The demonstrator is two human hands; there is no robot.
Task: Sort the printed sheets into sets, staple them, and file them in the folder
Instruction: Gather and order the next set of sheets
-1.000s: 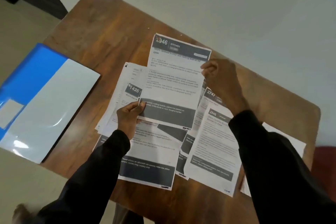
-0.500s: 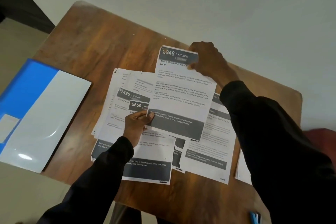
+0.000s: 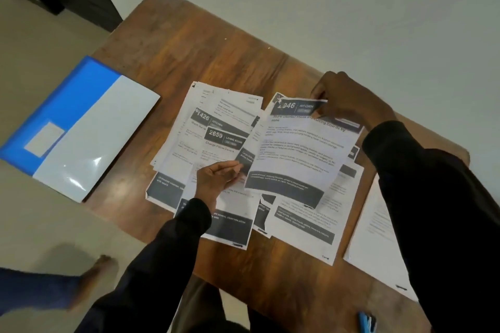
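Several printed sheets (image 3: 224,140) with dark headers lie spread and overlapping on the wooden table (image 3: 205,46). My right hand (image 3: 343,97) pinches the top edge of the KITCHEN sheet (image 3: 300,154), which is lifted and bent above the pile. My left hand (image 3: 216,178) pinches that sheet's lower left corner with thumb and fingers. Sheets numbered 1426 and 2659 show at the left of the pile. A blue and white folder (image 3: 78,127) lies shut at the table's left edge, partly overhanging it.
A blue stapler (image 3: 367,322) peeks out at the bottom right, beside my right sleeve. Another white sheet (image 3: 378,240) lies at the table's right side. A bare foot (image 3: 92,278) is on the floor at lower left. A pale wall runs behind the table.
My right hand has carried the KITCHEN sheet's top edge to the right. The sheet has slid off the left pile, uncovering sheet 2659. My left hand still holds its lower corner.
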